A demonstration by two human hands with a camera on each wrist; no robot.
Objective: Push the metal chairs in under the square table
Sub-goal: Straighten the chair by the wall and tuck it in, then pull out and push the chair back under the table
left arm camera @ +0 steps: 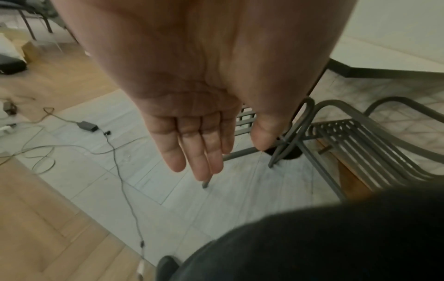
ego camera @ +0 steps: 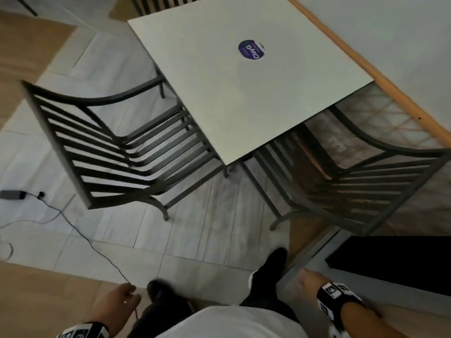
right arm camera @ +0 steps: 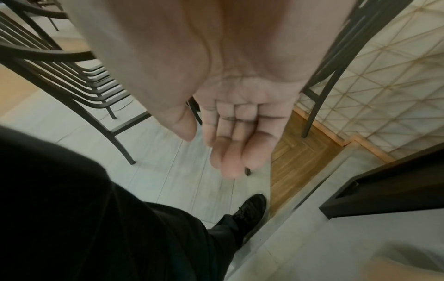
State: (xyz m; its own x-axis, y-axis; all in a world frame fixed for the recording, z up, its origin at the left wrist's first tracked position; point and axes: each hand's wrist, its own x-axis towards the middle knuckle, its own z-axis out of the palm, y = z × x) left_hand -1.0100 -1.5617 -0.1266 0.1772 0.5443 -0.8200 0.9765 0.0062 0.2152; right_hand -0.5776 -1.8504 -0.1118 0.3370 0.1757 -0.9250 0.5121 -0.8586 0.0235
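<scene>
The square table (ego camera: 231,76) is showing a smooth, pale, flat top with sharp corners and a round purple sticker (ego camera: 251,49) near its middle. Two metal chairs are standing at adjacent sides of it, both made of thin dark bars with slatted seats and curved backs. The left chair (ego camera: 102,147) is sitting with the front of its seat tucked under the table edge while its back is sticking well out over the pale floor tiles (ego camera: 195,235). The right chair (ego camera: 366,181) is likewise partly under the near edge, its back flaring out toward a dark cabinet (ego camera: 390,259) (the gap there looks narrow). A thin cable (ego camera: 80,230) is trailing across the tiles from an adapter (ego camera: 12,194), leaving open floor between the person's black shoe (ego camera: 271,267) and the chair legs.

The left hand (left arm camera: 199,117) is hanging loose, fingers straight and together, holding nothing. The right hand (right arm camera: 238,121) is also hanging relaxed and empty, apart from both chairs.
</scene>
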